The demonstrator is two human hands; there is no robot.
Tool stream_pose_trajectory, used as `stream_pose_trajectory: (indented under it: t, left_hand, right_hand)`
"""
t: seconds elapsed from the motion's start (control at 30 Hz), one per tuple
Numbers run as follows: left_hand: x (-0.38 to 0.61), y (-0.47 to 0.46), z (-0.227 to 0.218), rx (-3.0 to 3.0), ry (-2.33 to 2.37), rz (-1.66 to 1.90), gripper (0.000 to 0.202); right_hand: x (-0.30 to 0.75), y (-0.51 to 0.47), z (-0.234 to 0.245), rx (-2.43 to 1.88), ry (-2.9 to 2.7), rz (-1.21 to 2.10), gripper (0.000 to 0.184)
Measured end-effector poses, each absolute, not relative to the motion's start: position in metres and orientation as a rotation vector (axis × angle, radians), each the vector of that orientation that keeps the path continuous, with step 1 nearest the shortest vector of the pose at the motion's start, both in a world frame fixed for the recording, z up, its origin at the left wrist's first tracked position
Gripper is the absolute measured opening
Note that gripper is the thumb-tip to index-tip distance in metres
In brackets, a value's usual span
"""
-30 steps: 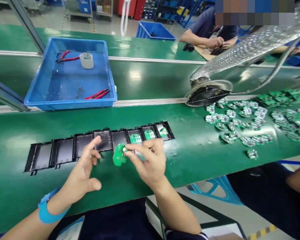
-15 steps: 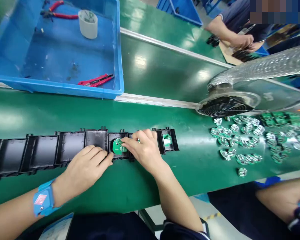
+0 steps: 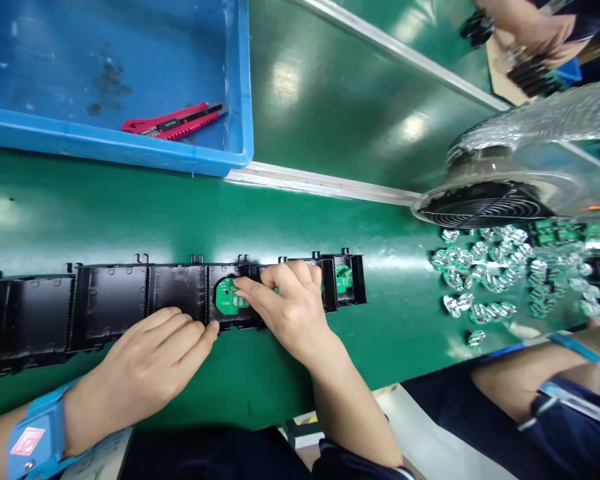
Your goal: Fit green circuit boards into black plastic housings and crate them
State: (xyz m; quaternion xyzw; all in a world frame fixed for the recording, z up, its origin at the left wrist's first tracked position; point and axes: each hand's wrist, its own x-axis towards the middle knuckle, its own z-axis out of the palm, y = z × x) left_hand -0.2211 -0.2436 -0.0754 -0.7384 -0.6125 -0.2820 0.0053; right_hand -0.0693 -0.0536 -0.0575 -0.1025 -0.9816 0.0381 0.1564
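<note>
A row of black plastic cases (image 3: 177,287) runs left to right along the bench. My left hand (image 3: 145,363) is closed at the near edge of the cases, its fingers bent over the rim and the index fingertip at a case corner. A green circuit board (image 3: 225,300) lies in one case. My right hand (image 3: 293,307) has its thumb and forefinger on the right part of this board; the other fingers are curled and hide the neighbouring cases. Another green board (image 3: 343,280) sits in the case at the right end.
Red utility knife (image 3: 175,123) lies in the blue bin (image 3: 130,150) at upper left. A fume extractor hood (image 3: 485,200) hangs low at right, near many loose boards (image 3: 495,267). Co-workers' hands (image 3: 545,37) show at upper right and at the right edge.
The head view has shifted closer, so the pliers and tape roll in the bin are out of sight. Both hands stay at the same case, my right fingers still on the board.
</note>
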Motion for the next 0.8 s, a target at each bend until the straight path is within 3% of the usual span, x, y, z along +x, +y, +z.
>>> stream_pose_trajectory:
  t: [0.57,0.8]
  left_hand:
    - [-0.221,-0.243,-0.075,-2.353,-1.927,-0.875,0.027]
    - [-0.218,-0.240,-0.077,-2.224,-1.908,-0.515,0.036]
  right_hand:
    - [-0.070,-0.053,-0.056,-0.337,-2.827,0.106,0.009]
    - [-0.040,-0.067,-0.030,-0.507,-2.742,0.005,0.019]
